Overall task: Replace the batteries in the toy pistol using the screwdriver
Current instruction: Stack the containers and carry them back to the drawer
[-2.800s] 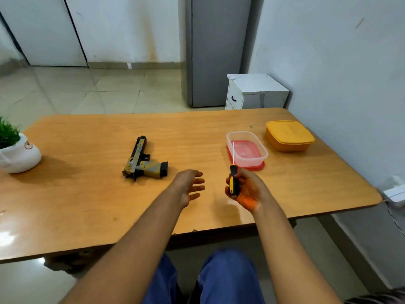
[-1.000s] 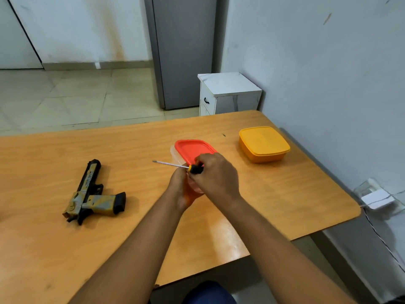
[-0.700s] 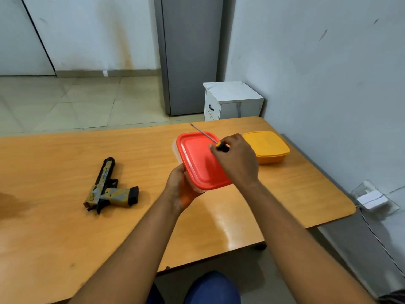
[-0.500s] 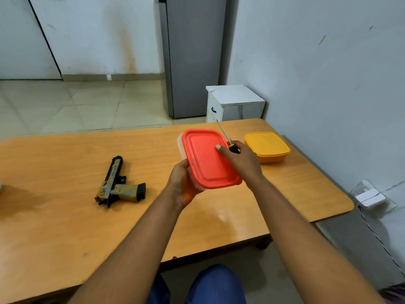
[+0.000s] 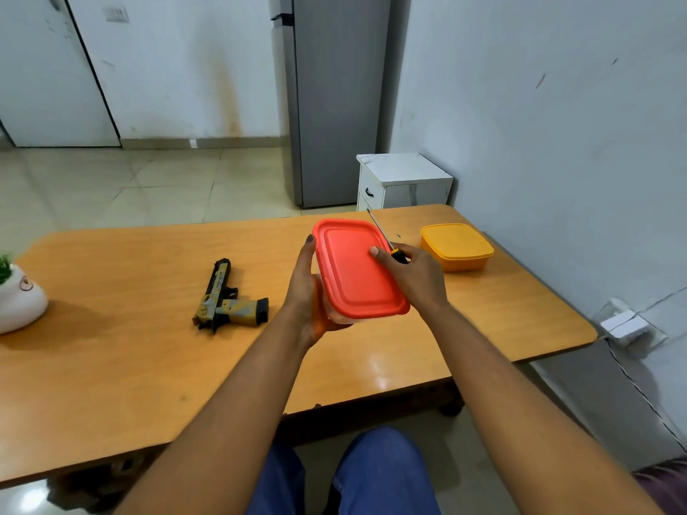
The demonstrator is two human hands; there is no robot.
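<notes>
In the head view, the left hand (image 5: 306, 291) cups a clear plastic container (image 5: 340, 315) from its left side and underneath, holding it lifted above the desk (image 5: 111, 366), tilted so that its red lid (image 5: 357, 269) faces the camera; the fingertips reach up to the lid's upper left corner. The right hand (image 5: 412, 275) is closed around the black and yellow handle of the screwdriver (image 5: 386, 239), whose thin metal shaft points up and away past the lid's upper right corner, while the thumb of that same hand presses on the lid near its right edge. The toy pistol (image 5: 226, 299), tan and black with worn markings, lies flat on the desk to the left of the held container and apart from both hands, about midway between the near and far edges, with its barrel pointing toward the far edge and its grip pointing right. A yellow lidded box (image 5: 456, 246) sits near the far right corner of the desk, just beyond the right hand. At the left edge stands a white pot (image 5: 18, 302) with a bit of green plant showing. Beyond the far edge are a small white cabinet (image 5: 403, 182) and a tall grey refrigerator (image 5: 331, 98) against the wall. The person's blue-trousered knees (image 5: 371, 473) show below the near edge.
</notes>
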